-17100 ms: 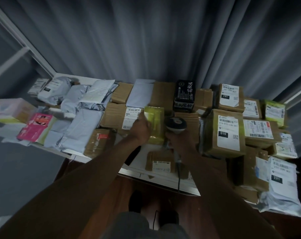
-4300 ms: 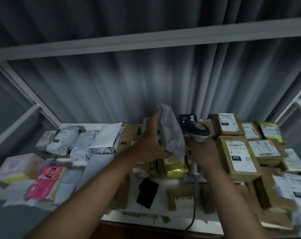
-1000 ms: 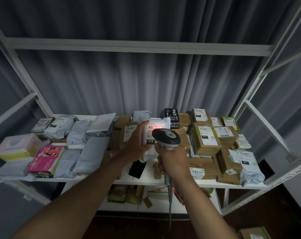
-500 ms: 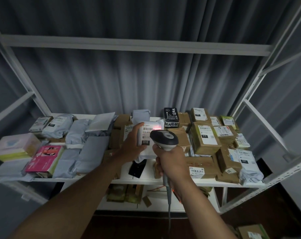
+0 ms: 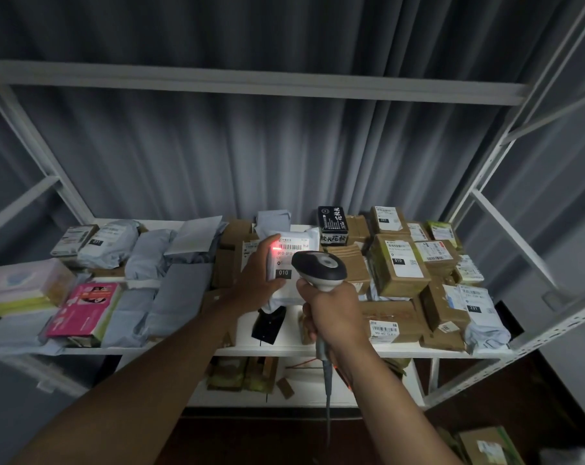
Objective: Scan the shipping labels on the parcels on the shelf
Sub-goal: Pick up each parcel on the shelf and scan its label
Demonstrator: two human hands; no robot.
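Above the shelf (image 5: 284,350), left hand (image 5: 255,280) still grips parcel (image 5: 292,263), right hand (image 5: 334,317) scanner (image 5: 319,268).

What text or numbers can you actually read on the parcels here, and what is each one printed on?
"010": black tag on the white bag parcel held by the left hand.
"010": label of the big brown box.
"231": grey bag, far left.
"231": rear brown box.
"231": white bag, right edge.
The black box bears large white characters; I cannot read them reliably.
Barcodes, addresses and other label print: too small or blurred.

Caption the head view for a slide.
Left hand holds white labelled mailer; right hand aims grey handheld scanner at it.
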